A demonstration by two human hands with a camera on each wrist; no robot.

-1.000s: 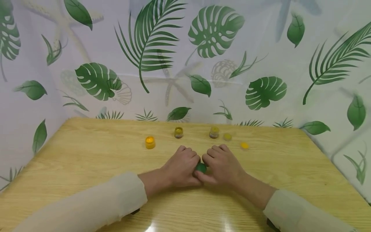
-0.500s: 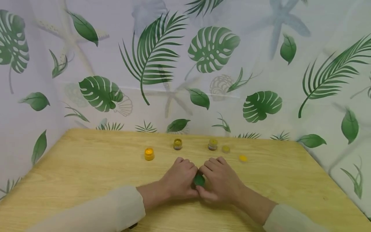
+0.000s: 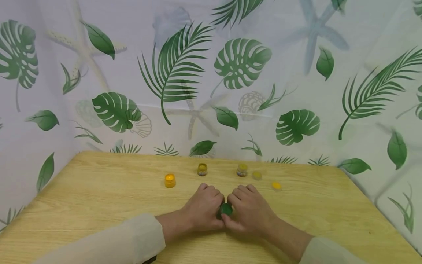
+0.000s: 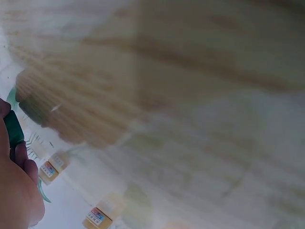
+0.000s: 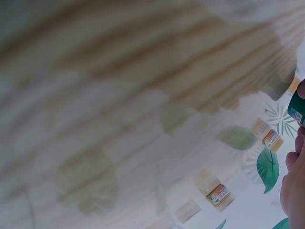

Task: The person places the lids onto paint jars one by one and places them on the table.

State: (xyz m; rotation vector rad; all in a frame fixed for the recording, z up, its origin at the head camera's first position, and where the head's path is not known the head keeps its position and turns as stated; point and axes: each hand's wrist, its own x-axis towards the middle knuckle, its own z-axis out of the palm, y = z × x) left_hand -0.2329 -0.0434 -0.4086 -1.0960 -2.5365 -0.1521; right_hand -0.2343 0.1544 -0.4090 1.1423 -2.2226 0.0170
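Note:
Between the two hands, over the near middle of the wooden table, is a small green paint jar. My left hand grips it from the left with curled fingers. From the other side my right hand grips it too, the thumb lying along its near side. The jar's round green top faces the head camera, and the hands cover most of its sides. In the left wrist view, part of the green jar shows at the left edge. A label on the jar is visible in the right wrist view.
Beyond the hands stand an orange paint jar, a dark yellow jar and an olive-yellow jar. A flat olive disc and an orange one, which look like lids, lie to the right. Leaf-printed cloth hangs behind the table.
The head view has tilted up, so table, jars and hands appear lower. Both hands keep hold of the green jar, and its round top shows more plainly now.

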